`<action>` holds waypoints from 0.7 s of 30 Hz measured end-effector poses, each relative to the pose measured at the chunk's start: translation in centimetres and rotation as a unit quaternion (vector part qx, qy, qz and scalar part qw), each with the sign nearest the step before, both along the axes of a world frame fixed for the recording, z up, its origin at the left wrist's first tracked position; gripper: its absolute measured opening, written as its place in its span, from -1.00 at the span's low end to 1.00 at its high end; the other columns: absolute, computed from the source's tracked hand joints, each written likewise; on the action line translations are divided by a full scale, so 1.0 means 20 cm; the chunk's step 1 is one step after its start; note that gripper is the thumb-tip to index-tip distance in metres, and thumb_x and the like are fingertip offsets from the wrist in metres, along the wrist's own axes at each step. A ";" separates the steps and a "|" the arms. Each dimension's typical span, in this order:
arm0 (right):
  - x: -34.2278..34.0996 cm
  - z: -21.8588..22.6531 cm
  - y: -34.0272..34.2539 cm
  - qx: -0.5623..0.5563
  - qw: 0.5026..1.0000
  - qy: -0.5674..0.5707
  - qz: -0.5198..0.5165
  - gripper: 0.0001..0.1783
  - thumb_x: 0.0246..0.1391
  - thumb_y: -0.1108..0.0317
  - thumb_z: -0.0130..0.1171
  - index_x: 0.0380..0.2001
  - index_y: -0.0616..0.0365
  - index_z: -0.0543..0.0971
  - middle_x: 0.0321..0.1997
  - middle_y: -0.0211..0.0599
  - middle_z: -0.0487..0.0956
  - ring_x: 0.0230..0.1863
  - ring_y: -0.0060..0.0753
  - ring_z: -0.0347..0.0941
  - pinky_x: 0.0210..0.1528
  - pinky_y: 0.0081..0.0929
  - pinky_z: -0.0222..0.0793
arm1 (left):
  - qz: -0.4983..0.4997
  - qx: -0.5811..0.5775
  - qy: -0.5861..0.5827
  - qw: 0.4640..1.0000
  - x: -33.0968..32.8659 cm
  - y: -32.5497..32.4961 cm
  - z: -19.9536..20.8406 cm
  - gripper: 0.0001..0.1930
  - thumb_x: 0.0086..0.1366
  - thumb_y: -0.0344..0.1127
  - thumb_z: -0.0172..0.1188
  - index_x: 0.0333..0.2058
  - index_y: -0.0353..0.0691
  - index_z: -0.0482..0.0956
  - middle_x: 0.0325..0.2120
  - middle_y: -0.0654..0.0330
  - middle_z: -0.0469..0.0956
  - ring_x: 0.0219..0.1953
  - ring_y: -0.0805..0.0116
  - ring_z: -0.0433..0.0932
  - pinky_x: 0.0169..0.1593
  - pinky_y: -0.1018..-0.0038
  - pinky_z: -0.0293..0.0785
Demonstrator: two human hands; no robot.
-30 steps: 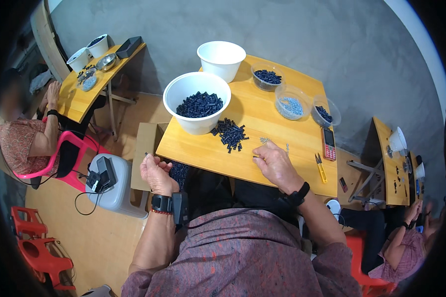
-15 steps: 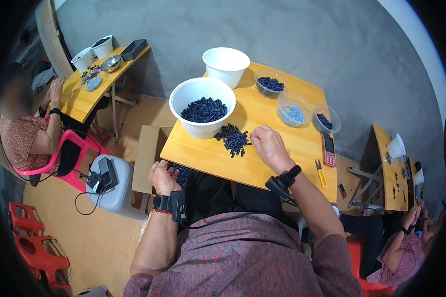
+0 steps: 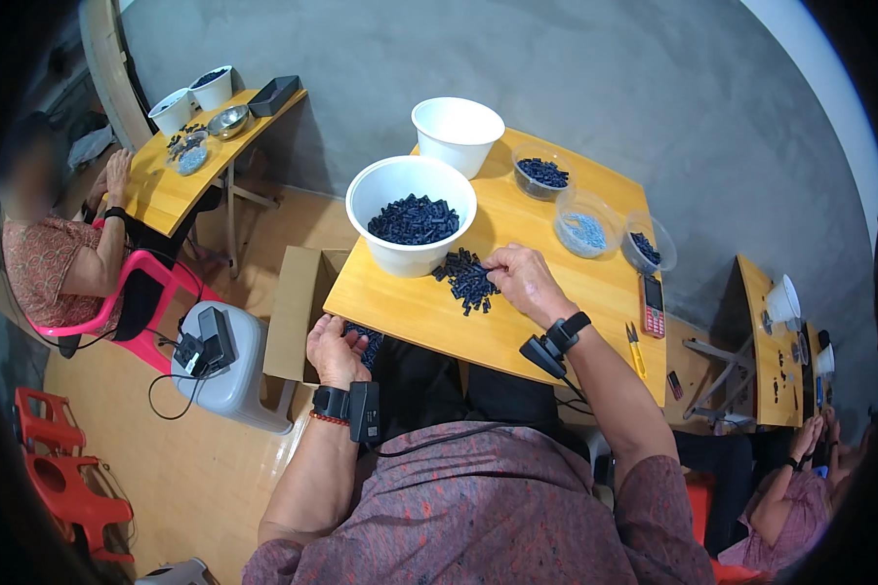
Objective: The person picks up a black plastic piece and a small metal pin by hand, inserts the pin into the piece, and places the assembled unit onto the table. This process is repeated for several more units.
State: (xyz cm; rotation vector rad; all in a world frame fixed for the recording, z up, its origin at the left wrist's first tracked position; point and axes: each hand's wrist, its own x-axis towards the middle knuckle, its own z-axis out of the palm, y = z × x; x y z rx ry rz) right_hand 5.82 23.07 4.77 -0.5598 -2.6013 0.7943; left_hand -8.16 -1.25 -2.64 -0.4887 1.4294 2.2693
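Note:
My right hand (image 3: 528,280) is over the wooden table (image 3: 439,322), thumb and fingers pinched together at the right side of a heap of small black tubular pieces (image 3: 466,281). Whatever sits between the fingertips is too small to make out. Next to the heap stands a white bucket (image 3: 408,255) partly filled with the same pieces. My left hand (image 3: 338,352) is below the table's near left corner, beside a cardboard box (image 3: 298,307) with more dark pieces. Its fingers are loosely curved and apart, with nothing visible in them. Both wrists wear black devices.
Behind the filled bucket is another white bucket (image 3: 458,132). Clear tubs hold black pieces (image 3: 542,173) and pale blue bits (image 3: 585,230). A red phone (image 3: 652,305) and yellow-handled snips (image 3: 636,353) lie at the right edge. Co-workers sit at tables on both sides; a grey stool (image 3: 226,341) stands left.
My right hand has shifted left, its fingertips now at the black heap. My left hand has risen slightly by the table corner. The whole view has shifted a little.

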 end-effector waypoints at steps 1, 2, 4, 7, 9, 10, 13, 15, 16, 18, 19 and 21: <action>0.00 0.00 0.00 0.001 1.000 -0.003 -0.002 -0.83 0.00 0.55 0.14 -0.30 0.29 0.65 -0.28 0.06 0.59 -0.19 0.06 0.55 -0.11 -0.22 0.45 | 0.000 0.000 0.000 1.000 0.00 -0.01 -0.01 -0.88 0.39 -0.24 0.02 -0.29 -0.08 0.50 -0.46 0.39 0.45 -0.47 0.52 0.38 -0.35 0.47 0.42; 0.00 -0.01 0.00 0.001 1.000 -0.003 -0.002 -0.83 0.00 0.55 0.14 -0.30 0.29 0.65 -0.28 0.06 0.59 -0.19 0.06 0.55 -0.11 -0.22 0.45 | 0.002 0.009 0.002 1.000 0.00 -0.01 -0.01 -0.85 0.35 -0.28 0.06 -0.15 -0.15 0.46 -0.39 0.34 0.48 -0.48 0.53 0.39 -0.42 0.53 0.42; 0.00 -0.01 0.01 -0.051 0.998 0.047 -0.002 -0.85 -0.02 0.55 0.19 -0.33 0.30 0.65 -0.33 -0.01 0.61 -0.28 -0.07 0.57 -0.18 -0.30 0.48 | 0.003 0.019 0.004 1.000 0.00 -0.01 -0.01 -0.72 0.32 -0.32 0.10 -0.02 -0.22 0.42 -0.32 0.28 0.51 -0.49 0.55 0.39 -0.48 0.59 0.41; 0.05 0.06 -0.01 -0.113 0.990 0.078 -0.027 -0.86 0.01 0.56 0.23 -0.31 0.34 0.62 -0.44 -0.32 0.59 -0.42 -0.56 0.49 -0.33 -0.56 0.43 | 0.079 -0.061 0.011 0.995 0.01 0.00 0.01 -0.74 0.32 -0.33 0.11 -0.05 -0.24 0.42 -0.36 0.27 0.48 -0.54 0.57 0.37 -0.51 0.64 0.38; 0.11 0.09 -0.02 -0.167 0.982 0.077 -0.040 -0.86 0.03 0.55 0.23 -0.29 0.32 0.61 -0.44 -0.38 0.57 -0.43 -0.63 0.46 -0.35 -0.61 0.41 | 0.106 -0.062 0.154 0.980 0.01 0.02 0.03 -0.76 0.31 -0.38 0.12 -0.07 -0.27 0.40 -0.43 0.29 0.44 -0.58 0.59 0.35 -0.54 0.67 0.35; 0.14 0.10 -0.03 -0.221 0.971 0.075 -0.054 -0.85 0.05 0.54 0.23 -0.27 0.31 0.60 -0.45 -0.44 0.56 -0.44 -0.71 0.43 -0.36 -0.66 0.39 | 0.104 -0.062 0.154 0.981 0.04 0.03 0.05 -0.76 0.31 -0.38 0.12 -0.07 -0.27 0.40 -0.43 0.29 0.44 -0.58 0.59 0.35 -0.54 0.67 0.35; 0.22 0.09 -0.15 -0.243 0.967 0.068 -0.044 -0.86 0.05 0.52 0.23 -0.29 0.33 0.59 -0.44 -0.39 0.59 -0.43 -0.69 0.46 -0.34 -0.63 0.43 | -0.024 0.027 0.282 0.959 0.18 0.06 0.16 -0.84 0.29 -0.47 0.16 -0.16 -0.28 0.46 -0.49 0.32 0.45 -0.59 0.64 0.36 -0.52 0.67 0.38; 0.25 0.06 -0.24 -0.247 0.965 0.085 -0.033 -0.88 0.04 0.54 0.24 -0.31 0.32 0.59 -0.43 -0.38 0.60 -0.43 -0.68 0.46 -0.34 -0.65 0.42 | -0.143 0.040 0.310 0.939 0.28 0.07 0.17 -0.88 0.29 -0.48 0.17 -0.20 -0.29 0.52 -0.41 0.26 0.52 -0.53 0.58 0.45 -0.45 0.61 0.47; 0.27 0.03 -0.27 -0.264 0.958 0.114 -0.023 -0.88 0.04 0.54 0.25 -0.31 0.31 0.59 -0.42 -0.39 0.60 -0.43 -0.69 0.46 -0.34 -0.65 0.42 | -0.200 0.057 0.294 0.933 0.32 0.08 0.20 -0.87 0.27 -0.50 0.19 -0.20 -0.31 0.54 -0.40 0.25 0.54 -0.51 0.57 0.47 -0.42 0.60 0.50; 0.28 0.02 -0.32 -0.293 0.946 0.138 -0.016 -0.89 0.03 0.57 0.25 -0.31 0.30 0.60 -0.39 -0.39 0.60 -0.43 -0.70 0.46 -0.33 -0.66 0.43 | -0.289 0.096 0.272 0.913 0.38 0.09 0.21 -0.82 0.25 -0.51 0.23 -0.17 -0.36 0.57 -0.38 0.24 0.57 -0.47 0.54 0.53 -0.36 0.57 0.55; 0.28 0.03 -0.35 -0.294 0.945 0.139 -0.016 -0.89 0.03 0.57 0.25 -0.31 0.30 0.60 -0.39 -0.39 0.60 -0.43 -0.70 0.46 -0.33 -0.66 0.43 | -0.306 0.107 0.261 0.909 0.41 0.09 0.21 -0.79 0.25 -0.50 0.25 -0.13 -0.38 0.55 -0.37 0.23 0.58 -0.45 0.52 0.55 -0.33 0.56 0.57; 0.27 0.05 -0.41 -0.335 0.926 0.170 -0.013 -0.91 0.03 0.59 0.25 -0.34 0.29 0.59 -0.40 -0.37 0.59 -0.44 -0.68 0.47 -0.36 -0.65 0.43 | -0.328 0.123 0.248 0.903 0.42 0.10 0.21 -0.74 0.25 -0.49 0.26 -0.10 -0.40 0.54 -0.36 0.21 0.60 -0.42 0.50 0.57 -0.31 0.54 0.59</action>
